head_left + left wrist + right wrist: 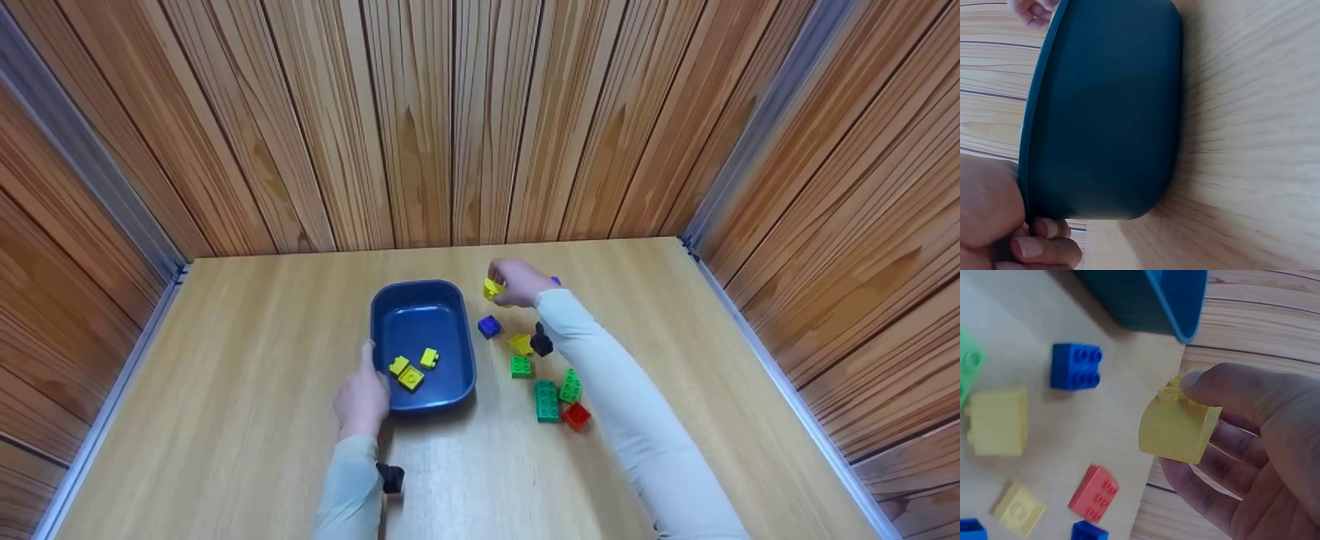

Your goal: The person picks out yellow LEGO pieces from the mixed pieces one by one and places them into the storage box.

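"How is your right hand?"
"Its fingers pinch a yellow brick above the worktop, right of your blue bin."
"And your left hand?"
"It grips the bin's left side; yellow pieces lie inside, and loose bricks in blue, green and red lie to its right."

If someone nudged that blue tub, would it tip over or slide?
The blue tub would probably slide: it sits upright on a broad base. It looks stiff, its walls standing smooth and unbent. The yellow bricks inside might shift, since they cover only part of its floor.
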